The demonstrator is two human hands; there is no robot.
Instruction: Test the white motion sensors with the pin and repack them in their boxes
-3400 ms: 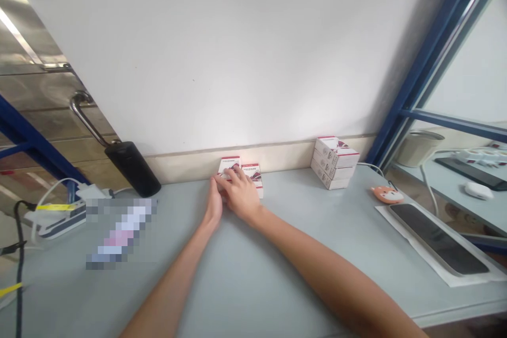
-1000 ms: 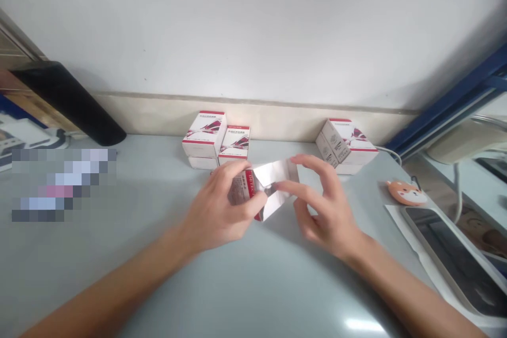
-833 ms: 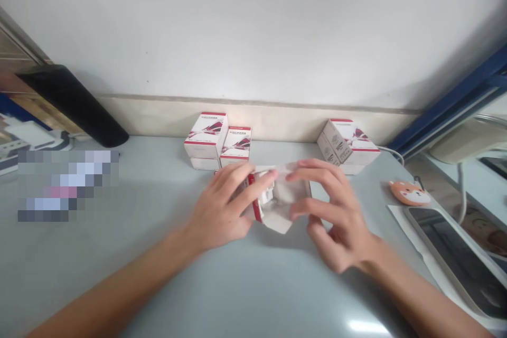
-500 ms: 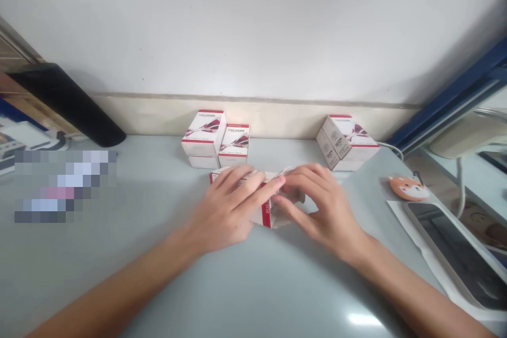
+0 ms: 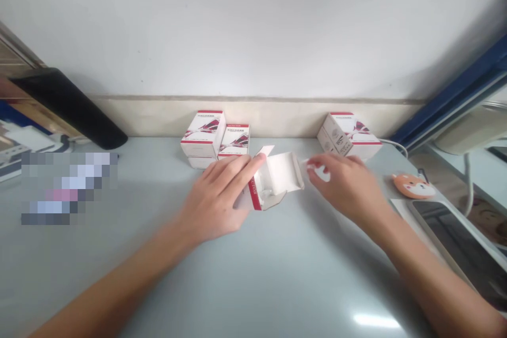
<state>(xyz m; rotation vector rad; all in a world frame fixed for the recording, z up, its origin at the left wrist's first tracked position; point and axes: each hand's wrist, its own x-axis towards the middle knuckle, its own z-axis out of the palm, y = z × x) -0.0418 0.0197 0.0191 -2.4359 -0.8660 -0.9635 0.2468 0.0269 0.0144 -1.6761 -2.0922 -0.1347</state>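
My left hand [image 5: 222,193] is wrapped round a small white carton with a red band [image 5: 254,193], tilted with its end toward the right. The end flap [image 5: 285,171] stands open, and something clear and shiny shows inside the carton's mouth. To the right of the flap is my right hand [image 5: 340,177], apart from the carton. Its thumb and index finger are pinched together, with a whitish bit at the tips that is too small and blurred to name.
Against the wall stand several similar cartons, one group [image 5: 204,132] behind my left hand and another stack [image 5: 350,134] at the right. A phone [image 5: 463,245], an orange animal-face pouch [image 5: 414,186] and a black cylinder [image 5: 75,108] lie around the desk's sides.
My right hand has moved away from the carton to the right. The carton is now tilted up, its flap swung open and its inside showing; my left hand still grips it.
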